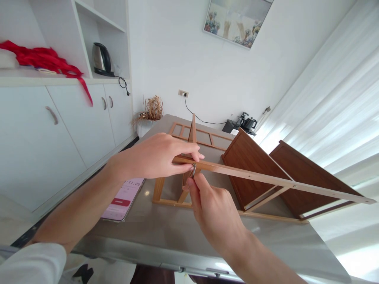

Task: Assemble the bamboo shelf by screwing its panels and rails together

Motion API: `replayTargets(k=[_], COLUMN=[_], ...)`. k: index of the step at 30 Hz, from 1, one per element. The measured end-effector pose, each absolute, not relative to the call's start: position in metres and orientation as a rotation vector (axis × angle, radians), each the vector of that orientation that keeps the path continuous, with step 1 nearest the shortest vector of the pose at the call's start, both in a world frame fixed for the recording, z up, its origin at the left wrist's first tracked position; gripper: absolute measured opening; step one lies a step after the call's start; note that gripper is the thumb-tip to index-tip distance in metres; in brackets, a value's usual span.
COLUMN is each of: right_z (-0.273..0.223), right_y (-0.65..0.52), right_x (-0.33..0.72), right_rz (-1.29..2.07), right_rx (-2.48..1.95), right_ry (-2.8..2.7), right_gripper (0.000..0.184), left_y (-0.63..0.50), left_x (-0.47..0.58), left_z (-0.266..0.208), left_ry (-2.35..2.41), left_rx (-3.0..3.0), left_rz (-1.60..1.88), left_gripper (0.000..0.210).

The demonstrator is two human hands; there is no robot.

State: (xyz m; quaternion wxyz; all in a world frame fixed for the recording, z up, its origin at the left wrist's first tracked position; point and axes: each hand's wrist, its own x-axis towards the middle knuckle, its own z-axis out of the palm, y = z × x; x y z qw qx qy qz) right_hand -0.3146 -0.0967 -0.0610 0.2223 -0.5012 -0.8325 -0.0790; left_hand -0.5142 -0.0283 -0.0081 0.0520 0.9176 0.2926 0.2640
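Observation:
A wooden shelf unit [237,170] with pale rails and brown panels lies on its side on the grey table. My left hand [148,157] grips its upper rail near the left end, fingers over the top and thumb on the near face. Just below those fingers, my right hand [214,207] pinches a small bent metal hex key [194,171] between thumb and forefinger. The key's upper end meets the rail beside my left thumb; the fastener there is too small to make out. Two brown shelf panels [257,169] [310,177] slant across the right part of the frame.
Another slatted wooden frame [211,139] lies behind on the grey table [166,232]. At the left, a phone [121,201] shows a timer. Beyond stand a dried plant [154,108], a black tea-making set [244,123] and white cabinets [83,118] with a kettle [101,59].

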Motion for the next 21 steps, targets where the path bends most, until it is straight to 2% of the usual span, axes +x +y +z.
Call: replayTargets(k=[5,21], right_z=[-0.063,-0.060], right_y=[-0.096,-0.092], right_x=[-0.314,-0.304], right_rz=[-0.119,-0.552], right_rx=[-1.383,-1.191], right_ry=[-2.275,-2.300], right_gripper=[0.031,0.023], left_y=[-0.028,-0.029], left_x=[-0.513,-0.514], left_z=[-0.008,-0.007], left_ry=[0.893,0.916], left_rx=[2.786,2.804], left_rz=[0.816,0.820], left_gripper=[0.018,0.017])
